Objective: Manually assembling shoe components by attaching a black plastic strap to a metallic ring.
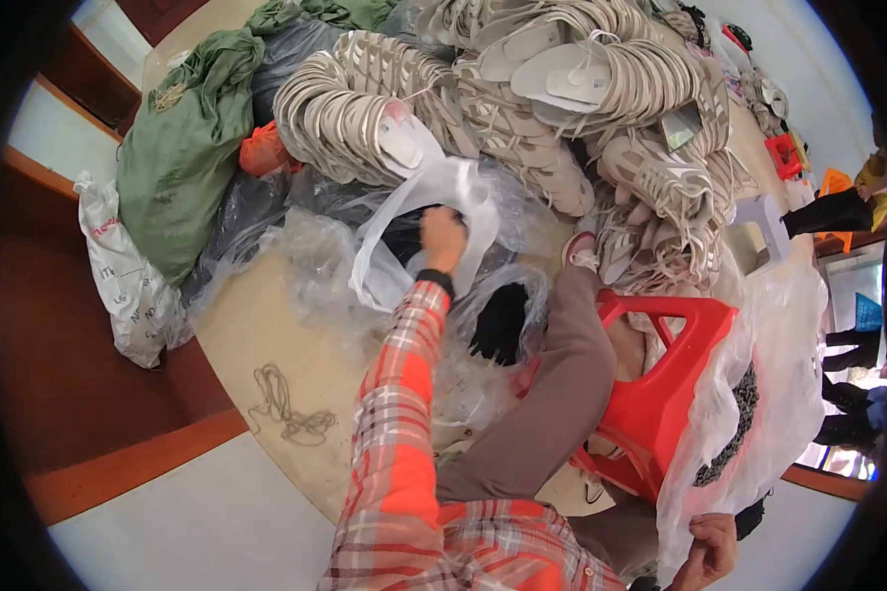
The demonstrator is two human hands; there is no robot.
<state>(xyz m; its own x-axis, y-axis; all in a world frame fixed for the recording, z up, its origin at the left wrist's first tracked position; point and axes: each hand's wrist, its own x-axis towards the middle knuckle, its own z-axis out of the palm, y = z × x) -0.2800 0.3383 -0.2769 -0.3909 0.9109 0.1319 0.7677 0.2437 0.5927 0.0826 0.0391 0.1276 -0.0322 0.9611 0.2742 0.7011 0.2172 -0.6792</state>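
Observation:
My left hand (443,239), at the end of a red plaid sleeve, reaches into the mouth of a white plastic bag (373,258). Its fingers look curled against black soft material (401,234) inside the bag; what they hold, if anything, is hidden. Beside that bag, a second black bundle (501,323) lies in clear plastic. At the lower right, my right hand (710,550) has its fingers closed at the edge of a large translucent plastic bag (698,483). Dark speckled material (734,428) shows through an opening in that bag.
Strung bunches of beige shoe parts (650,84) are heaped ahead. A red plastic stool (675,360) stands right of my leg. Green sacks (182,148) and a white sack (118,276) lie left. Loose cord (291,409) is on the floor. People (852,202) are at far right.

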